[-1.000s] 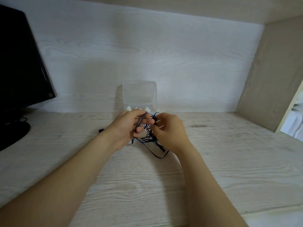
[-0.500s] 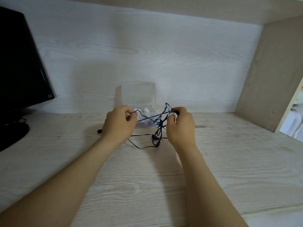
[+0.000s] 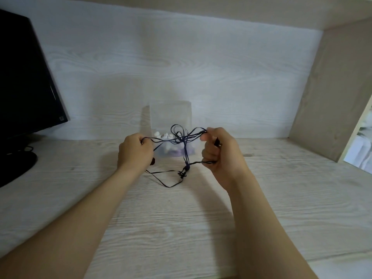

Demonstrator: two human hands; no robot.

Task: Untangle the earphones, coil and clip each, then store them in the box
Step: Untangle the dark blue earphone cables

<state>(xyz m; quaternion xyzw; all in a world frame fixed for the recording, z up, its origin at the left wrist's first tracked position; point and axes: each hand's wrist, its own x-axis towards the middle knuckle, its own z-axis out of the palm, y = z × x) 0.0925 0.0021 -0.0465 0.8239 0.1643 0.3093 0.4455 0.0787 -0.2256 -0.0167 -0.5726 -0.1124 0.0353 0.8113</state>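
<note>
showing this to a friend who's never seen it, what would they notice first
A tangled dark earphone cable is stretched in mid-air between the left hand and the right hand at the centre. Just behind it, a clear plastic box stands open against the back wall. A black monitor fills the left edge.

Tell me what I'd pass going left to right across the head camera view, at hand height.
black monitor → left hand → tangled earphones → right hand → wooden side panel
</note>
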